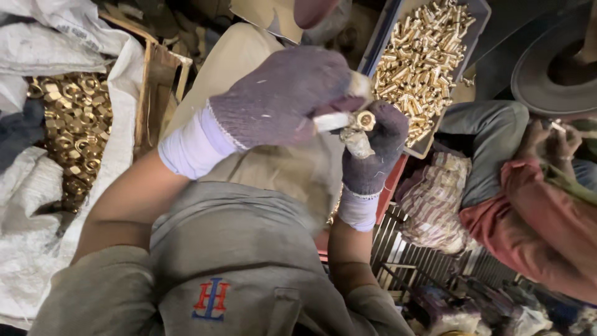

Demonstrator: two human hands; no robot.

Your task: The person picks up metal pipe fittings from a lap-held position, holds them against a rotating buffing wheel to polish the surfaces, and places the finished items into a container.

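Seen from above, largest first: a white woven sack point(31, 236) spread along the left edge, heaped with brass nuts point(71, 134) beside a wooden crate point(155, 93). Up top, right of centre, a grey tray point(379, 37) filled close to its rim with short brass fittings point(423, 53), apparently the sorted or finished pile, though that is a judgement and nothing shows which heap feeds which. At far right, a second person seated in a red garment point(535, 230) and grey trousers, hands busy with something small and well apart from the work here. Centre frame, two grey knit gloves with white cuffs. Left hand point(280, 96) clenched over a pale, stick-like tool point(333, 120), its tip pressed to the piece. Right hand point(373, 146) closed around a single brass fitting point(364, 119), held upright just below the tray, open end facing the camera, with a scrap of whitish material hanging beneath, possibly tape or cloth, too blurred to say. One piece in hand mid-process, a large heap of nuts untouched at left, a nearly full tray ahead: by that measure, plenty done and plenty left. Below, a dark slatted rack point(423, 261) and clutter on the floor.
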